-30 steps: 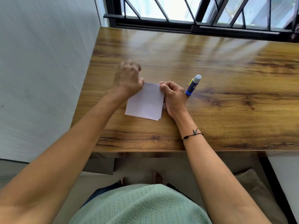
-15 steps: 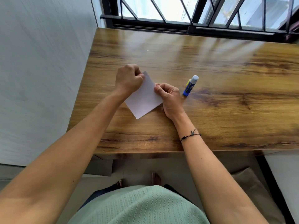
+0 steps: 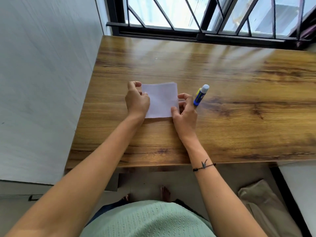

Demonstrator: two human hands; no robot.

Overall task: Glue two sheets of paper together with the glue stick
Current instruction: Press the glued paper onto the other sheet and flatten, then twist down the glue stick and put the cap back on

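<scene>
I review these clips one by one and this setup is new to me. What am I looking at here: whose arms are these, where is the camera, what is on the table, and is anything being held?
There is no machine here. A person does the work with bare hands, and the single camera sits on their head, looking forward and down, so both arms reach in from the bottom of the picture.

On the wooden table lies a small stack of white paper. The left hand grips its left edge with curled fingers; the right hand pinches the right edge near the lower corner. Just right of that hand a glue stick with a blue body and white cap lies on the table, capped and untouched. A window with dark bars runs along the far side.
</scene>
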